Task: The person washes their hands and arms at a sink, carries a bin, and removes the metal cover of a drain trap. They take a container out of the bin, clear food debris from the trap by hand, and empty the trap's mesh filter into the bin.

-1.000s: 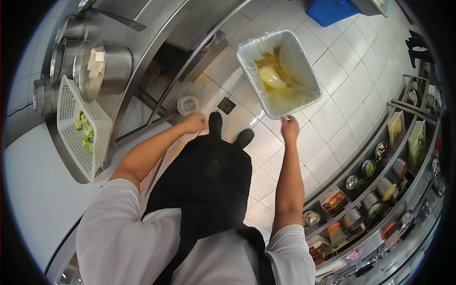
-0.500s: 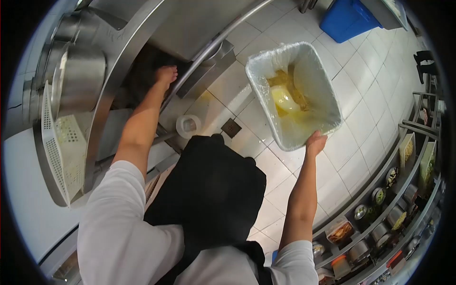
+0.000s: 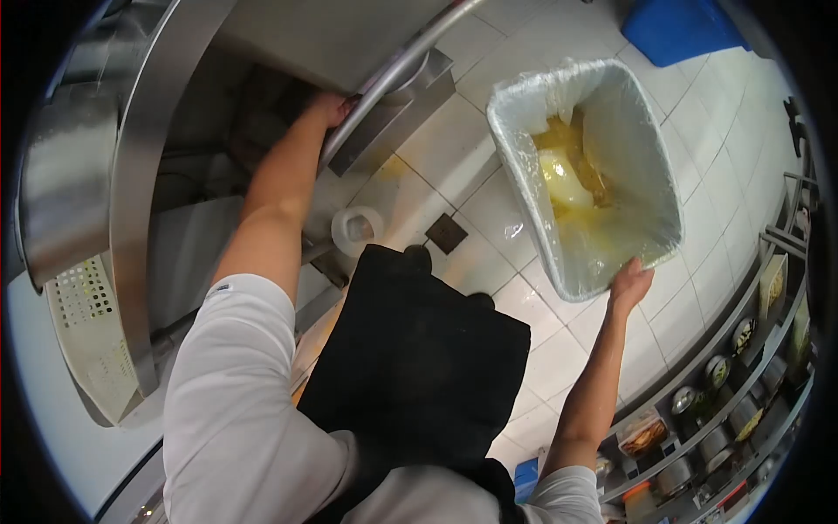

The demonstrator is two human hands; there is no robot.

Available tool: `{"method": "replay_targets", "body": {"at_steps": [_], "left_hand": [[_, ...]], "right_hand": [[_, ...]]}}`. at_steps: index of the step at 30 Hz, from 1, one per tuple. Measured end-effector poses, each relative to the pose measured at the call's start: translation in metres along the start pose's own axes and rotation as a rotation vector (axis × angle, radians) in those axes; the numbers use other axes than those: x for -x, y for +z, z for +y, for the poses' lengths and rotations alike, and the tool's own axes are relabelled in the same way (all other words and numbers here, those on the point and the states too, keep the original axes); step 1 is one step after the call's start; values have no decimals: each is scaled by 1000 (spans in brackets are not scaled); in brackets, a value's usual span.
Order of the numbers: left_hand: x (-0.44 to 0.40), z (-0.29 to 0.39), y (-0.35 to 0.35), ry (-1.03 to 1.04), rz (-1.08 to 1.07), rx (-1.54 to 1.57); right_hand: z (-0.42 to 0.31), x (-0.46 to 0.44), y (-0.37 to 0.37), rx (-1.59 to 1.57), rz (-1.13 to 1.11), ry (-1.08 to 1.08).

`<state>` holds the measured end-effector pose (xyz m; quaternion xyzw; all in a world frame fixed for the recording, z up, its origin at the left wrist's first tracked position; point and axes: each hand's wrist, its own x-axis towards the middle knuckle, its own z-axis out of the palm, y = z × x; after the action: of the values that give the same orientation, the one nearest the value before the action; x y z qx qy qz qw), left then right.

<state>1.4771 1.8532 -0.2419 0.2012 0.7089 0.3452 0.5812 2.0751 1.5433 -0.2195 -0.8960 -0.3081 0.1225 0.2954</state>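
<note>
Hands well apart. Right hand (image 3: 629, 285) has fingers and thumb closed over the near rim of the bin (image 3: 534, 223), at its right corner. Left hand (image 3: 330, 111) is in the shadow under the counter (image 3: 144, 131), just beside the metal rail (image 3: 381, 83); fingers partly hidden, so can't tell if it grips anything.

Bin is on the floor (image 3: 497, 249), out from the counter's front edge, mouth open. Done, as it lies: clear liner (image 3: 624, 135) in and folded over the rim, wet yellow stuff (image 3: 574, 210) and a pale lump (image 3: 563, 179) at the bottom, one hand on the rim. Not done: liner not gathered or tied, contents all inside, second hand not on the bin.

Farther out: small clear tub (image 3: 356, 229) and drain (image 3: 447, 233) on the floor between counter and bin; pot (image 3: 70, 188) and holed basket (image 3: 83, 358) near the counter's edge; blue container (image 3: 685, 31) beyond the bin's far right corner.
</note>
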Motion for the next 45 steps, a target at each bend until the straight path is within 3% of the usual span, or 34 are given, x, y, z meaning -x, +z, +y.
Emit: {"method": "replay_targets", "body": {"at_steps": [3, 6, 9, 12, 15, 17, 20, 24, 26, 27, 30, 31, 34, 37, 42, 45], "left_hand": [[-14, -5, -5, 7, -23, -75], [60, 32, -1, 97, 90, -284], [130, 34, -3, 347, 315, -105], [207, -12, 33, 556, 171, -109], [212, -68, 65, 224, -257, -352], [164, -100, 77, 138, -210, -86], [112, -83, 94, 190, 20, 289], [26, -72, 93, 171, -2, 435], [27, -59, 88, 170, -105, 435], [30, -57, 91, 223, -18, 404], [9, -59, 87, 227, -34, 379], [37, -50, 89, 212, -28, 384], [11, -78, 76, 480, -112, 255], [14, -78, 62, 227, -75, 364], [87, -100, 44, 192, 58, 564], [114, -123, 27, 166, 55, 642]], "right_hand": [[-5, -4, -4, -105, -67, -2], [5, -7, -2, -263, -92, -34], [1, 0, -3, -341, -103, -38], [6, -7, -2, -336, -82, -85], [10, -9, 0, -408, -103, -76], [12, -5, -2, -446, -119, -103], [17, -6, 1, -500, -116, -131], [27, -10, 1, -533, -165, -154], [25, -11, 2, -571, -173, -158], [24, -12, 1, -549, -163, -163], [22, -12, 2, -496, -145, -183], [26, -15, 4, -486, -137, -193], [36, -22, 11, -471, -90, -218], [38, -24, 9, -452, -93, -161], [35, -25, 10, -446, -112, -168], [27, -18, 10, -627, -116, -143]]}}
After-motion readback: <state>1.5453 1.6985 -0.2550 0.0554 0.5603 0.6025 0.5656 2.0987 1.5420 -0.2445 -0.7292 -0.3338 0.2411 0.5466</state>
